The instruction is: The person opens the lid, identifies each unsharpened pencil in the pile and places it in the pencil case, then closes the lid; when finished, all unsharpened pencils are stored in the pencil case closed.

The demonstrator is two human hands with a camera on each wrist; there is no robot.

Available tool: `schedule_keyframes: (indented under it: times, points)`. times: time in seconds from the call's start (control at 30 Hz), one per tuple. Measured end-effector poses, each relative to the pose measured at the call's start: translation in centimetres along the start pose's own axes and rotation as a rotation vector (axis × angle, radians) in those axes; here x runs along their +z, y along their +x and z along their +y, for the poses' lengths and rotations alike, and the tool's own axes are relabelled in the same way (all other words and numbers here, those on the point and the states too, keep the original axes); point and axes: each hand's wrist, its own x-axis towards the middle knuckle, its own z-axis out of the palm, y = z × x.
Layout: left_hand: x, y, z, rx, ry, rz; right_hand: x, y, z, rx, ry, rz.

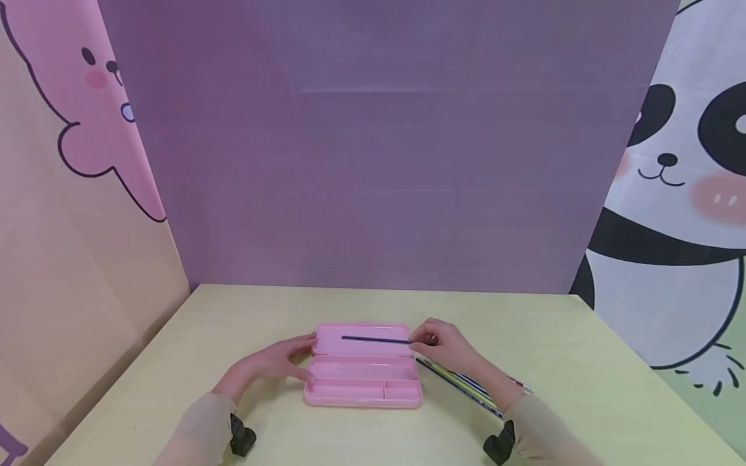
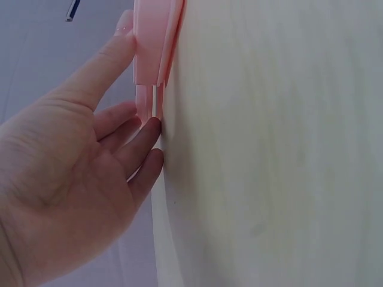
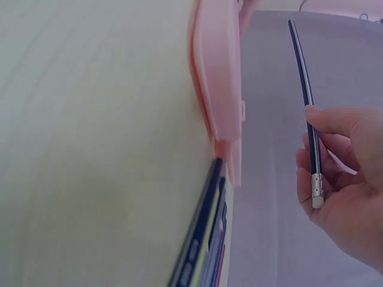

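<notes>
A pink pencil case [image 1: 345, 391] lies open on the table, its lid folded back and its divided tray bare inside. With thumb and fingers spread, my left hand [image 1: 272, 362] touches the case's left side, the thumb near the tray and the fingertips by the lid. My right hand [image 1: 447, 346] pinches a dark blue striped pencil [image 3: 302, 66] near its white eraser end. This pencil is held over the lid, pointing left, apart from the case in the right wrist view. Beneath my right forearm lie several pencils [image 1: 460, 385], partly hidden by it.
The pale wooden table [image 1: 262, 310] ends at a purple backdrop [image 1: 373, 162]. Cartoon-printed sheets hang on both sides, a panda [image 1: 664, 226] at the right. The loose pencils slant close to the case's right edge.
</notes>
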Motion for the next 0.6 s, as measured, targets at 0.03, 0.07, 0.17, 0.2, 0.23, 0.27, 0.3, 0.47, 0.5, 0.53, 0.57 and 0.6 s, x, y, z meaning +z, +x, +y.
schedule_keyframes:
  times: [0.03, 0.07, 0.17, 0.2, 0.23, 0.27, 0.3, 0.47, 0.5, 0.53, 0.57, 0.6]
  points:
    - [0.0, 0.0, 0.0, 0.0, 0.001, 0.002, 0.2, 0.1, -0.1, -0.015, 0.003, -0.007]
    - [0.0, 0.0, 0.0, -0.001, 0.002, 0.005, 0.5, 0.3, -0.2, -0.019, 0.004, -0.012]
    - [0.0, 0.0, 0.0, 0.001, 0.003, 0.008, 1.2, 0.6, -0.7, -0.02, 0.005, -0.035]
    - [0.0, 0.0, 0.0, 0.001, 0.005, 0.008, 1.4, 0.7, -0.8, -0.021, 0.007, -0.045]
    - [0.0, 0.0, 0.0, 0.001, 0.005, 0.008, 1.6, 0.8, -1.0, -0.024, 0.01, -0.054]
    - [0.0, 0.0, 0.1, -0.001, 0.005, 0.007, 1.7, 0.9, -1.1, -0.016, 0.013, -0.065]
    - [0.0, 0.0, 0.1, -0.002, 0.004, 0.007, 1.9, 0.9, -1.3, -0.012, 0.021, -0.078]
    - [0.1, -0.1, 0.2, -0.006, -0.002, 0.004, 2.7, 1.1, -1.5, -0.026, 0.013, -0.12]
    - [0.1, -0.1, 0.2, -0.005, -0.002, 0.004, 2.8, 1.2, -1.4, -0.023, 0.008, -0.128]
    - [0.1, -0.1, 0.2, -0.004, -0.001, 0.004, 2.9, 1.2, -1.4, -0.021, 0.003, -0.136]
    - [0.1, -0.1, 0.2, -0.004, 0.0, 0.004, 3.0, 1.3, -1.4, -0.017, -0.001, -0.143]
    - [0.1, 0.0, 0.2, -0.002, 0.001, 0.004, 3.1, 1.3, -1.4, -0.016, 0.001, -0.151]
